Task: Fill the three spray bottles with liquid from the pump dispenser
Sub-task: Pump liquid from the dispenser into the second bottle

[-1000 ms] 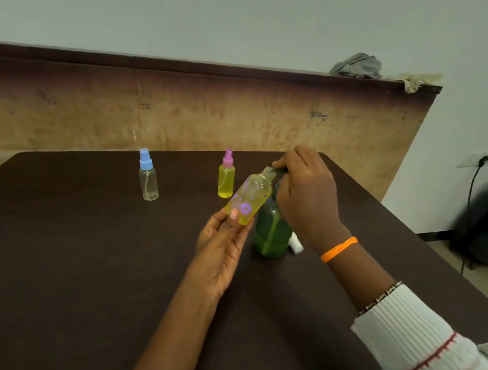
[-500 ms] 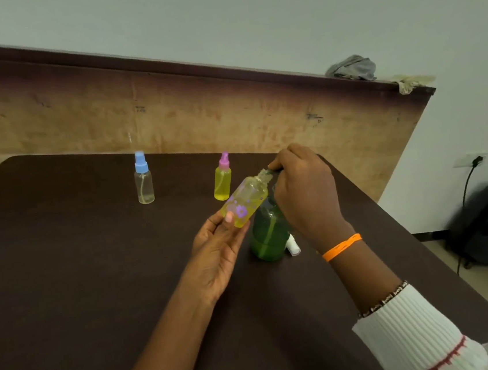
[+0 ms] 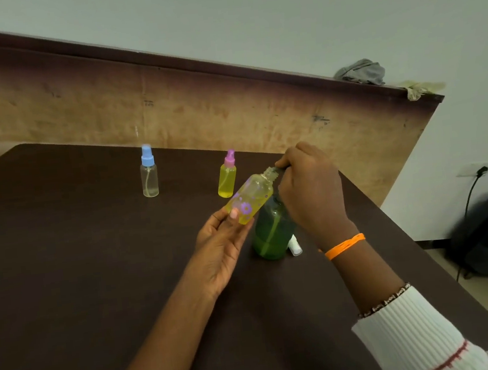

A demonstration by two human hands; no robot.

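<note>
Bottle [image 3: 250,198] unchanged over last second: left hand [image 3: 221,241] grips it tilted at nozzle; right hand [image 3: 309,190] clasps dispenser [image 3: 273,230] head. Filling continues.

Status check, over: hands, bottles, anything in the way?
Left hand holds uncapped bottle, tilted at pump spout. Right hand on dispenser head. Loose cap beside dispenser; nothing blocking.

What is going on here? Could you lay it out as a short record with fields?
left hand: holds the flowered bottle, uncapped, tilted with its neck at the pump spout
right hand: rests on top of the green pump dispenser
pink-capped bottle: upright, yellow liquid inside
blue-capped bottle: upright, looks nearly empty
white cap: lying beside the dispenser
table: dark brown
</note>
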